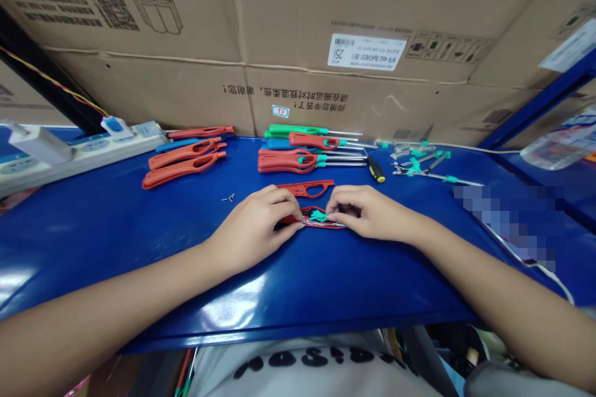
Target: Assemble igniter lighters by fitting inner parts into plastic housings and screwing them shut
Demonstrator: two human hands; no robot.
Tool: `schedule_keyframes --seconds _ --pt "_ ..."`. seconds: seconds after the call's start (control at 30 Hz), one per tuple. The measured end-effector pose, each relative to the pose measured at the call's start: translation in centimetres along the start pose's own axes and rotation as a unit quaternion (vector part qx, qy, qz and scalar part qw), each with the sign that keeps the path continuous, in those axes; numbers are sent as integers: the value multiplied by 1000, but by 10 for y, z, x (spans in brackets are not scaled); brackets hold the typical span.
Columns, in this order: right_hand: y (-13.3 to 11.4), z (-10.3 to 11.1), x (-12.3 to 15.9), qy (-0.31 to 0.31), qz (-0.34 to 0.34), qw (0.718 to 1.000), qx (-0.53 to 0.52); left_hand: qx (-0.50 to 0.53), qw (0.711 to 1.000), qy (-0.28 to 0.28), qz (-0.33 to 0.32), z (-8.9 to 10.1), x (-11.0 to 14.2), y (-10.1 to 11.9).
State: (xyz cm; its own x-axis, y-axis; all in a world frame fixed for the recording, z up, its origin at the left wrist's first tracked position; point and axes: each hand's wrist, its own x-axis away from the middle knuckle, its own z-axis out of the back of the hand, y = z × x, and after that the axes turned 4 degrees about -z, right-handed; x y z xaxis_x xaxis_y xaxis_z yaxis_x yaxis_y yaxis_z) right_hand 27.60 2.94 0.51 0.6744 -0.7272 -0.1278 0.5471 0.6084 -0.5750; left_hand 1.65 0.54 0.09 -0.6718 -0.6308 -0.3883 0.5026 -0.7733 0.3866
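On the blue table, an opened red lighter casing half (313,225) lies between my hands. Inside it sit a green trigger piece (318,216) and thin metal parts. My left hand (263,223) is closed on the casing's left part, its thumb and fingertips near the inner parts. From the right, my right hand (375,214) pinches at the green trigger piece and the start of the metal tube; its fingertips partly hide what they grip. Just behind lies the matching red casing half (307,188). Several small screws (229,197) rest left of my left hand.
Behind stand assembled lighters (288,161) and a yellow-black screwdriver (375,169). Loose trigger-and-tube assemblies (419,164) lie at right, orange casings (186,167) at left. A white power strip (88,152), a cardboard wall (186,74) and a plastic bottle (561,142) edge the table.
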Motion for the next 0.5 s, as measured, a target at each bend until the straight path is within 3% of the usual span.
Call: schedule_keyframes --seconds 0.5 --pt "-4 0 2 10 5 996 88 42 999 -1 -8 -3 1 -5"
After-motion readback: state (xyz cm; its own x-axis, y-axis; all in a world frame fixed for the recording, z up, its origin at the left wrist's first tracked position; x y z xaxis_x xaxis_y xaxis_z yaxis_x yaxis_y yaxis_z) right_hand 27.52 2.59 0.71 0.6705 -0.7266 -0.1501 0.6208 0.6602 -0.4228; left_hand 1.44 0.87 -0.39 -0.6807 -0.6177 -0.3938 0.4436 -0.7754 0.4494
